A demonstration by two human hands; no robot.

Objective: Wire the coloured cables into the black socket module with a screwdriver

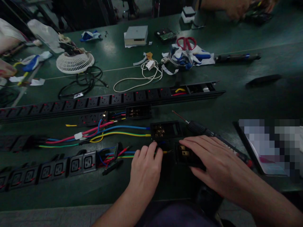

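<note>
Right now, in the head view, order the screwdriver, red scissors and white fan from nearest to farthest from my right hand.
1. Screwdriver: just beyond the right hand, close by.
2. Scissors: far ahead, slightly left.
3. Fan: far ahead, well off to the left.

Right hand [213,167] hides part of the socket module [183,153]; pixelated patch [270,142] masks things beside.

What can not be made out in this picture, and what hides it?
Head view:
- Socket block: right part covered by the right hand.
- Left hand: its fingertips hide whether it grips the wire.
- Item at right: blurred by a pixel patch.
- Long strip: cut off by the left edge.
- Another person's hands: cut off by the top edge.
</note>
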